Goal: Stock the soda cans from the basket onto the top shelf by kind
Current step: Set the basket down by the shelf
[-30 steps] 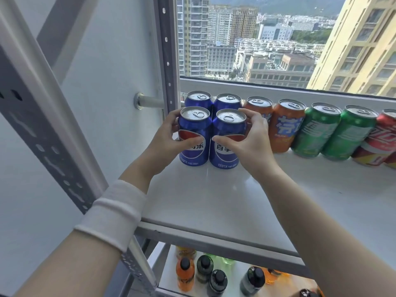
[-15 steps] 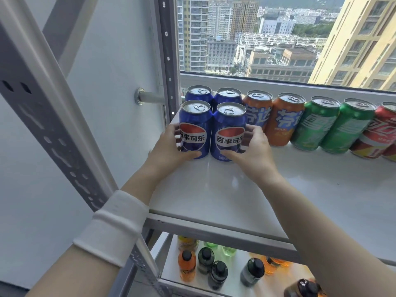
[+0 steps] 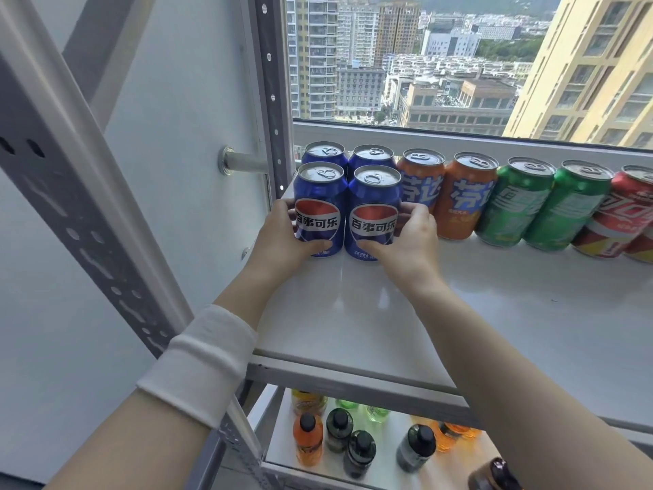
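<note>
Where the perforated grey metal upright (image 3: 70, 206) slants down the left side, a soft white cuff (image 3: 201, 362) is seen on the left forearm. The left hand (image 3: 279, 238) is curled round the front left blue can (image 3: 319, 210), with the thumb laid across its lower front and the fingers wrapped round its left side. That can is stood upright on the glossy white top shelf (image 3: 494, 313), touching the front right blue can (image 3: 374, 213). This one is gripped likewise by the right hand (image 3: 410, 238), thumb low on the front, fingers tucked between it and the orange cans (image 3: 466, 196). Two back blue cans (image 3: 324, 153) are stood directly behind. Further right, two green cans (image 3: 512, 203) and a red can (image 3: 622, 217) are lined up, all smooth cylinders with silvery pull-tab lids. Below, dark-capped plastic bottles (image 3: 307, 440) are seen on a lower shelf.
</note>
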Motion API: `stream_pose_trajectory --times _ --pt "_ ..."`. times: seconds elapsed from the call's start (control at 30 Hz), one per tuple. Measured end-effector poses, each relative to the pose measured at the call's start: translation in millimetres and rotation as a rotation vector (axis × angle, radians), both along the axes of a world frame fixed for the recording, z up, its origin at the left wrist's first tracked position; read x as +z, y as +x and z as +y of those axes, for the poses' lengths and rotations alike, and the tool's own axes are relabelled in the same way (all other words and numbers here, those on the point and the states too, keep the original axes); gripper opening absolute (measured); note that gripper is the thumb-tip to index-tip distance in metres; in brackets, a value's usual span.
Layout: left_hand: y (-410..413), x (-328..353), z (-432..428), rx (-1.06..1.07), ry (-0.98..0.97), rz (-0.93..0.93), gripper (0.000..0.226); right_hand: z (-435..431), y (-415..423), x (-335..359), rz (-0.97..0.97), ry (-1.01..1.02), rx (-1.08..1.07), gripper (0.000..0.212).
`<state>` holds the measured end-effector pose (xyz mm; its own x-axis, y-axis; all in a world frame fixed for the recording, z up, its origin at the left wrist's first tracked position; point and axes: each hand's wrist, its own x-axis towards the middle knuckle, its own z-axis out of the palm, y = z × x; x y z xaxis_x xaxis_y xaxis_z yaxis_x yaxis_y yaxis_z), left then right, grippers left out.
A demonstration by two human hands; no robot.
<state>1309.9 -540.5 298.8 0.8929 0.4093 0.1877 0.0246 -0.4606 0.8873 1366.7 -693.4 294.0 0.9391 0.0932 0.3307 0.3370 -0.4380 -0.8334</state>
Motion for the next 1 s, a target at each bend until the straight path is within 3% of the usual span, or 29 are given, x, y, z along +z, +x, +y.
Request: stream_pose_trajectory --times 0.77,1.0 --pt "1.5 -1.4 -4.2 0.018 -0.009 -0.014 0.071 1.1 0.8 0.4 0.013 -0.066 -0.017 0.074" --pt "-17.9 -2.9 -13.4 0.091 0.059 0.030 0.084 -13.2 -17.3 3.0 0.023 -0.075 0.017 0.085"
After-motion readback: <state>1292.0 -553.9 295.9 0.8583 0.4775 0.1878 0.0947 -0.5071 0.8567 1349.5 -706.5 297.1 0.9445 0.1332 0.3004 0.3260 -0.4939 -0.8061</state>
